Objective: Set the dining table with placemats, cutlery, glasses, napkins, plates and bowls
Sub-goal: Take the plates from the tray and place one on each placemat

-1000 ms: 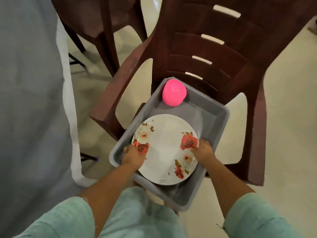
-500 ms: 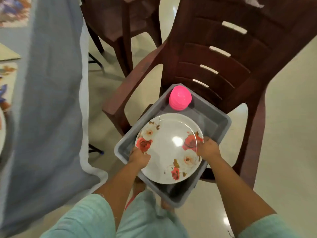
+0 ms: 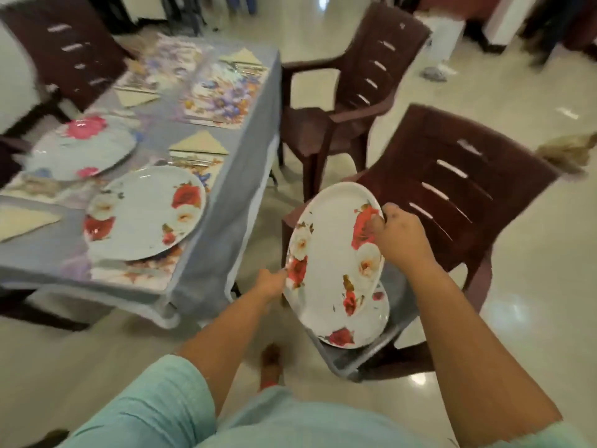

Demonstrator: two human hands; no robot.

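Note:
I hold a white plate with red flowers [image 3: 332,253] tilted in the air above a grey tub [image 3: 365,360]. My left hand [image 3: 269,282] grips its lower left rim and my right hand [image 3: 395,234] grips its upper right rim. Another flowered plate [image 3: 358,331] lies in the tub under it. On the dining table [image 3: 206,253] at the left sit two flowered plates [image 3: 145,211] [image 3: 80,150], floral placemats [image 3: 223,98], folded napkins [image 3: 200,143] and cutlery [image 3: 190,161].
The tub rests on a dark brown plastic chair [image 3: 452,189]. A second brown chair [image 3: 352,92] stands beside the table's right edge and a third [image 3: 64,50] at the far left. A grey cloth hangs over the table's side. My foot [image 3: 271,363] is on the tiled floor.
The plate came up out of the tub and now tilts in both hands. My view swung up and left, bringing the set table into sight. The pink bowl is out of view.

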